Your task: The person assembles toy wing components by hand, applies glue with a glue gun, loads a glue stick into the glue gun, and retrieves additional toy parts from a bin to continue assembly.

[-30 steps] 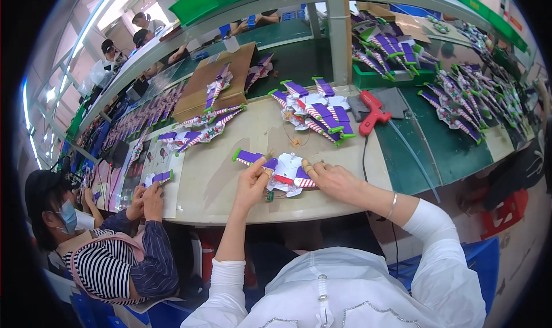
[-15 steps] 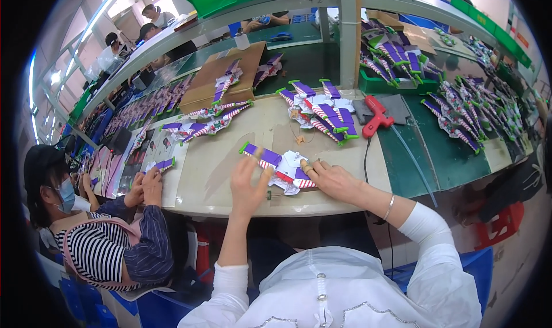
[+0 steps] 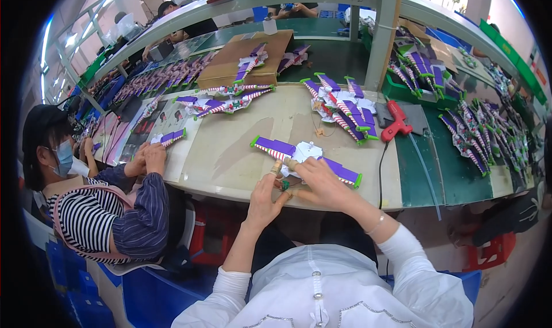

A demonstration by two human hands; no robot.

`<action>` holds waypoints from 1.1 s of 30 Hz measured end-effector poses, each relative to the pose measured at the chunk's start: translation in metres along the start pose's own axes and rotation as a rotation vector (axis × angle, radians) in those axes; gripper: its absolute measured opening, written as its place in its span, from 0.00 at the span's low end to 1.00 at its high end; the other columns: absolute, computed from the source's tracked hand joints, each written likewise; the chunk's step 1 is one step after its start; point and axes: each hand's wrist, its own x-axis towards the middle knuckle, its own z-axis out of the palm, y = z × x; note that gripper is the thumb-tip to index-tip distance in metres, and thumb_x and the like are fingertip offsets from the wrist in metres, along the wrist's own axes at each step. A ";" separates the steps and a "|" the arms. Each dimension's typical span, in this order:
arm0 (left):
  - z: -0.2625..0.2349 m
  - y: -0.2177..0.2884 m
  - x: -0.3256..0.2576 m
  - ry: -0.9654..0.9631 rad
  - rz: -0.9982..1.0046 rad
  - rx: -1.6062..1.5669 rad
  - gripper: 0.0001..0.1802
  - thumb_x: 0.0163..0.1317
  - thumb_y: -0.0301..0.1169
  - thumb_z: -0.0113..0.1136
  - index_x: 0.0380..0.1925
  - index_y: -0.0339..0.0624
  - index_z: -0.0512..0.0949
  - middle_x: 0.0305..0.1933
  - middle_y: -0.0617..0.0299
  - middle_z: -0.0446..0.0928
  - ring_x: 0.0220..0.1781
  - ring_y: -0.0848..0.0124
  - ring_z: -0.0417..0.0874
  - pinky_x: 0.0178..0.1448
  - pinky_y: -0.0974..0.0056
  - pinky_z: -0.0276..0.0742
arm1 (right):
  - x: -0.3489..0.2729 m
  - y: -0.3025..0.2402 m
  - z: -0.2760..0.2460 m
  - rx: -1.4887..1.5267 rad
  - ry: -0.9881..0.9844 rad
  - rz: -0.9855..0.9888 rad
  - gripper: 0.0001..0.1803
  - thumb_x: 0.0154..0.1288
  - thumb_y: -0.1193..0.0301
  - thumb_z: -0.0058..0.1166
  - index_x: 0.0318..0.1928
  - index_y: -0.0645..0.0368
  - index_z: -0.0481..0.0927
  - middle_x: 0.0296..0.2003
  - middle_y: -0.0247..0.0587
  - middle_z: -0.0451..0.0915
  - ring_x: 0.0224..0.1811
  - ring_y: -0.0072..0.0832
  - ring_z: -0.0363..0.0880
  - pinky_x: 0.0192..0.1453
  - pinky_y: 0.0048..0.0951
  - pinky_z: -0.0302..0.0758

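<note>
Left hand [image 3: 263, 197]: lower centre of the frame, at the near table edge; fingers curled together around a small green part [image 3: 284, 185], thumb raised against the toy.
Right hand [image 3: 317, 181]: just right of the left hand; fingers pressed onto the near edge of the toy's white body, pinched closed on it.
Winged toy [image 3: 305, 154]: centre of frame, flat on the beige worktable [image 3: 230, 155]; white body, purple wings with red-striped edges and green tips spread left and right.
Handling: judged light, rigid moulded plastic; the thin wings and hinge look the weak points, so hold by the white body, not the wing tips. Glossy surface may slip.
Co-worker's hands [image 3: 146, 158]: left of frame, on a smaller purple wing piece [image 3: 171, 137].
Red power screwdriver [image 3: 394, 122]: right of centre, beyond the toy, cord trailing toward the near edge.
Finished toys [image 3: 339, 100]: heaped farther back, upper centre.
Cardboard box [image 3: 247, 60]: upper centre-left, more wings on top.
</note>
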 end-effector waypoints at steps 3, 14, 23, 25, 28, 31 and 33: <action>0.006 0.001 -0.004 0.051 -0.044 -0.086 0.31 0.49 0.22 0.69 0.54 0.32 0.68 0.46 0.50 0.73 0.39 0.59 0.79 0.41 0.61 0.76 | 0.008 0.015 0.027 0.210 -0.024 0.087 0.35 0.55 0.71 0.63 0.64 0.61 0.69 0.36 0.41 0.81 0.43 0.32 0.77 0.47 0.31 0.72; 0.022 0.008 -0.002 0.226 -0.163 -0.166 0.09 0.51 0.21 0.67 0.27 0.32 0.74 0.49 0.53 0.76 0.33 0.67 0.79 0.34 0.65 0.75 | 0.003 0.013 0.037 0.968 0.285 0.300 0.24 0.62 0.72 0.59 0.59 0.60 0.74 0.36 0.37 0.83 0.40 0.17 0.78 0.45 0.23 0.74; 0.019 0.021 0.000 0.027 -0.324 -0.554 0.08 0.58 0.21 0.63 0.39 0.35 0.78 0.50 0.59 0.78 0.40 0.75 0.80 0.43 0.68 0.77 | -0.019 0.017 0.029 0.169 0.494 0.260 0.16 0.52 0.75 0.61 0.44 0.62 0.78 0.26 0.41 0.71 0.33 0.38 0.72 0.41 0.39 0.66; 0.026 0.026 -0.005 -0.032 -0.454 -0.899 0.11 0.63 0.21 0.58 0.46 0.35 0.77 0.51 0.59 0.79 0.42 0.78 0.79 0.47 0.69 0.77 | -0.028 0.013 0.037 0.092 0.461 0.200 0.15 0.50 0.75 0.61 0.41 0.61 0.76 0.29 0.41 0.72 0.37 0.40 0.71 0.44 0.40 0.64; 0.036 0.026 -0.006 -0.027 -0.382 -0.926 0.10 0.67 0.22 0.54 0.48 0.34 0.73 0.47 0.58 0.80 0.40 0.76 0.80 0.45 0.70 0.78 | -0.031 0.010 0.040 0.026 0.465 0.088 0.22 0.48 0.75 0.63 0.47 0.60 0.79 0.34 0.39 0.73 0.40 0.35 0.71 0.43 0.36 0.65; 0.038 0.031 0.001 0.009 -0.395 -0.946 0.07 0.68 0.23 0.53 0.45 0.34 0.70 0.45 0.57 0.81 0.35 0.77 0.80 0.40 0.71 0.78 | -0.034 0.016 0.036 0.123 0.466 0.148 0.24 0.49 0.73 0.66 0.49 0.60 0.78 0.33 0.39 0.73 0.40 0.34 0.71 0.42 0.32 0.67; 0.040 0.028 0.002 0.092 -0.437 -1.001 0.05 0.68 0.23 0.53 0.42 0.36 0.70 0.40 0.59 0.81 0.33 0.78 0.79 0.37 0.72 0.76 | -0.039 0.016 0.027 0.201 0.410 0.160 0.24 0.49 0.71 0.67 0.50 0.60 0.78 0.34 0.38 0.73 0.40 0.32 0.71 0.42 0.31 0.68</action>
